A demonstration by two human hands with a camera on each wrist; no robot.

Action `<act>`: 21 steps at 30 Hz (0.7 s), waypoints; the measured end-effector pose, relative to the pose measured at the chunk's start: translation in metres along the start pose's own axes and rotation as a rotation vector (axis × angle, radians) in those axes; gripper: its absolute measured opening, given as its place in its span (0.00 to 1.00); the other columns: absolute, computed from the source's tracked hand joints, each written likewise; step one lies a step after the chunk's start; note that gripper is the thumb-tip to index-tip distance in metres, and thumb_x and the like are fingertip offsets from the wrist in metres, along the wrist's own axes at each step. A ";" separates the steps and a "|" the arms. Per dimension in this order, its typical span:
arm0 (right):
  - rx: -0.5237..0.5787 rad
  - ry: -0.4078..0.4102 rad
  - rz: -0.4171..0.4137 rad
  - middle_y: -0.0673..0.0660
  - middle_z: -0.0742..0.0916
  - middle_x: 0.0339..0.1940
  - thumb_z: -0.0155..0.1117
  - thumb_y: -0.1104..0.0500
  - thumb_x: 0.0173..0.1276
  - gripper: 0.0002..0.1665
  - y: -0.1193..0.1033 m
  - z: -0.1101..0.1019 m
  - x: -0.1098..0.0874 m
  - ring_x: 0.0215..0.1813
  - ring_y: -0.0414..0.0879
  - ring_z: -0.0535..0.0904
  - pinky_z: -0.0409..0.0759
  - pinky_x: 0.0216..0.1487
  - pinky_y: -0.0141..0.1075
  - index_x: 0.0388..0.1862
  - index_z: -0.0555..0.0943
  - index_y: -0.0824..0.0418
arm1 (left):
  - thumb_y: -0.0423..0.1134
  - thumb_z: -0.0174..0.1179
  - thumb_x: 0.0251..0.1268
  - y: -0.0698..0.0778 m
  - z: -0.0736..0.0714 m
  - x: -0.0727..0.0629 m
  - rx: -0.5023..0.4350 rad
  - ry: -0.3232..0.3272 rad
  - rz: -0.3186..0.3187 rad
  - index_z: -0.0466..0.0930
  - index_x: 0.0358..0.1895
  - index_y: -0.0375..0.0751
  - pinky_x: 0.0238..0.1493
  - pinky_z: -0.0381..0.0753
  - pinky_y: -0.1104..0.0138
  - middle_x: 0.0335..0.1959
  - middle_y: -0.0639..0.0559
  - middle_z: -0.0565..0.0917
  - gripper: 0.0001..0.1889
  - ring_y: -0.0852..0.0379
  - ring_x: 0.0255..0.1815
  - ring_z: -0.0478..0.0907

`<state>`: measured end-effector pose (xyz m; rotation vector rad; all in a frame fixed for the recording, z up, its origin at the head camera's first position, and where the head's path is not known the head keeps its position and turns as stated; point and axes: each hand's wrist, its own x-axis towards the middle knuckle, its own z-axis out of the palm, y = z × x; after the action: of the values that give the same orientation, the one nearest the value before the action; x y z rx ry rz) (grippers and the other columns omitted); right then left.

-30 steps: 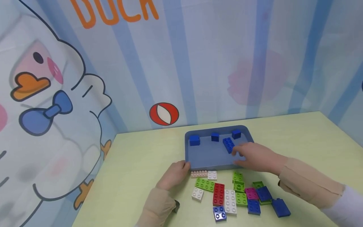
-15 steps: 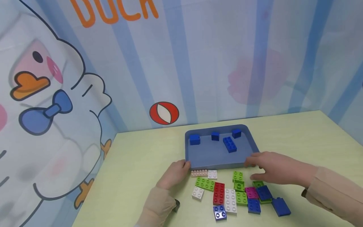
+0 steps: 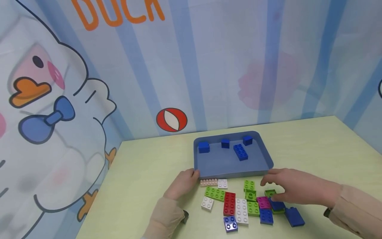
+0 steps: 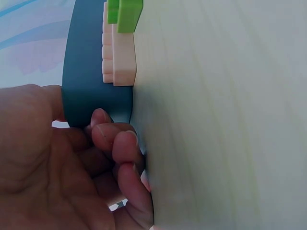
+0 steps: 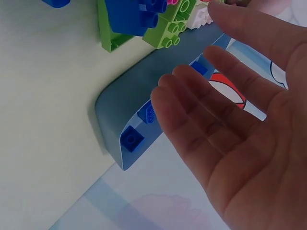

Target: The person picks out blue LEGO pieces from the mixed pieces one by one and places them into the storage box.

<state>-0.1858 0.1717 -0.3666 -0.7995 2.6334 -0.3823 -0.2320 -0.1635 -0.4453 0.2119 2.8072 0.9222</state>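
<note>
While the left hand [image 3: 182, 184] pinches a blue-grey tray [image 3: 216, 166] at its near left corner, four blue bricks [image 3: 240, 152] inside, the right hand [image 3: 302, 186] hangs, grip spread, by a stacked blue brick [image 3: 278, 206], other bricks [image 3: 229, 203] around.

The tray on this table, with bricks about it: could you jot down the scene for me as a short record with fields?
Tray: blue-grey, on a pale table
In tray: four blue bricks
Loose bricks: on the tray's near side; red, white, green, pink, peach, blue
Left hand: grip on the tray's near left corner
Right hand: open grip over the loose bricks, holding nothing; any touch unclear
Backdrop: blue-striped, with a cartoon bird
</note>
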 end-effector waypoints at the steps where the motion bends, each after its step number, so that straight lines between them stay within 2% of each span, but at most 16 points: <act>1: 0.001 -0.006 0.009 0.43 0.79 0.45 0.71 0.48 0.53 0.17 0.001 0.001 0.000 0.48 0.44 0.78 0.76 0.47 0.42 0.43 0.80 0.43 | 0.47 0.38 0.73 0.000 0.000 0.000 0.001 0.000 0.001 0.77 0.46 0.34 0.44 0.75 0.56 0.43 0.40 0.81 0.22 0.52 0.37 0.76; 7: -0.014 -0.050 0.007 0.40 0.77 0.39 0.73 0.50 0.50 0.16 0.007 0.009 0.000 0.39 0.37 0.74 0.76 0.43 0.40 0.37 0.78 0.40 | 0.47 0.38 0.73 -0.002 0.001 0.001 0.002 0.002 -0.001 0.77 0.42 0.36 0.40 0.74 0.58 0.39 0.43 0.81 0.21 0.54 0.33 0.74; 13: -0.014 -0.086 0.030 0.38 0.77 0.39 0.75 0.50 0.48 0.18 0.010 0.018 -0.001 0.39 0.35 0.73 0.76 0.46 0.40 0.39 0.79 0.38 | 0.48 0.38 0.73 -0.001 0.001 0.001 0.000 -0.001 0.001 0.77 0.40 0.38 0.37 0.73 0.59 0.34 0.46 0.79 0.21 0.54 0.31 0.73; 21: -0.020 -0.097 0.043 0.38 0.78 0.43 0.76 0.52 0.47 0.21 0.013 0.027 -0.001 0.43 0.37 0.75 0.76 0.49 0.42 0.39 0.79 0.36 | 0.47 0.38 0.73 0.000 0.000 -0.001 0.002 -0.001 0.004 0.77 0.46 0.34 0.43 0.75 0.56 0.42 0.40 0.81 0.22 0.53 0.36 0.75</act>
<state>-0.1807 0.1788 -0.3950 -0.7473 2.5629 -0.2989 -0.2313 -0.1637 -0.4448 0.2182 2.8076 0.9196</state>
